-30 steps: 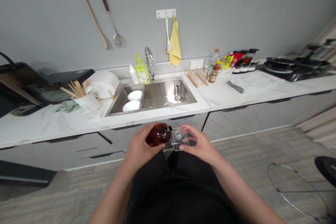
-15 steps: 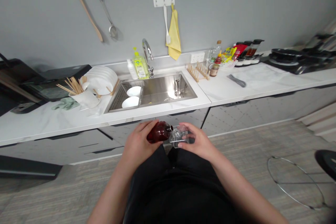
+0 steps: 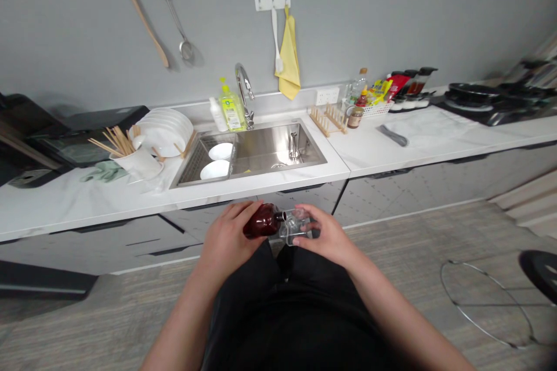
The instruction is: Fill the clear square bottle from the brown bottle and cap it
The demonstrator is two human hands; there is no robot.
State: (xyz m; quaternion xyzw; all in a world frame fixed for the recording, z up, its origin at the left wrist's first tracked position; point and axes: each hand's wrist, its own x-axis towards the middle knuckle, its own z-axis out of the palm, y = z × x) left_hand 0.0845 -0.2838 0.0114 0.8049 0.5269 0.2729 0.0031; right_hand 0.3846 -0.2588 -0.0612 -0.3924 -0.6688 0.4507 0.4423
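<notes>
left hand (image 3: pixel 228 240): closed around the body of the bottle (image 3: pixel 262 224), fingers curled over the top, full grip.
right hand (image 3: pixel 328 237): closed on the glass (image 3: pixel 298 226), thumb and fingers on its sides.
bottle: dark red, lying almost level, neck pointing to our right. We hold it in mid-air in front of our waist, below the edge of the counter (image 3: pixel 261 185).
glass: small, clear, held at the bottle's mouth. We cannot tell whether they touch or sit just apart.
contents: too small and blurred to see any liquid moving or any level in the glass.
step in hand: we judge this a transfer from bottle to glass, with the mouths brought together and the bottle tipped. It is not clear whether a pour is under way.
next move calls for: in our view, the bottle mouth kept over the glass opening, a slow tilt from the left wrist and a steady right hand.
risk: neither vessel has any support under it, so a miss would land on our dark clothes or the floor.
nearby: sink (image 3: pixel 278 148) straight ahead, with two white bowls (image 3: pixel 214 170) in its left part. Tap (image 3: pixel 243 84) behind it, stacked plates (image 3: pixel 167 127) to the left.
</notes>
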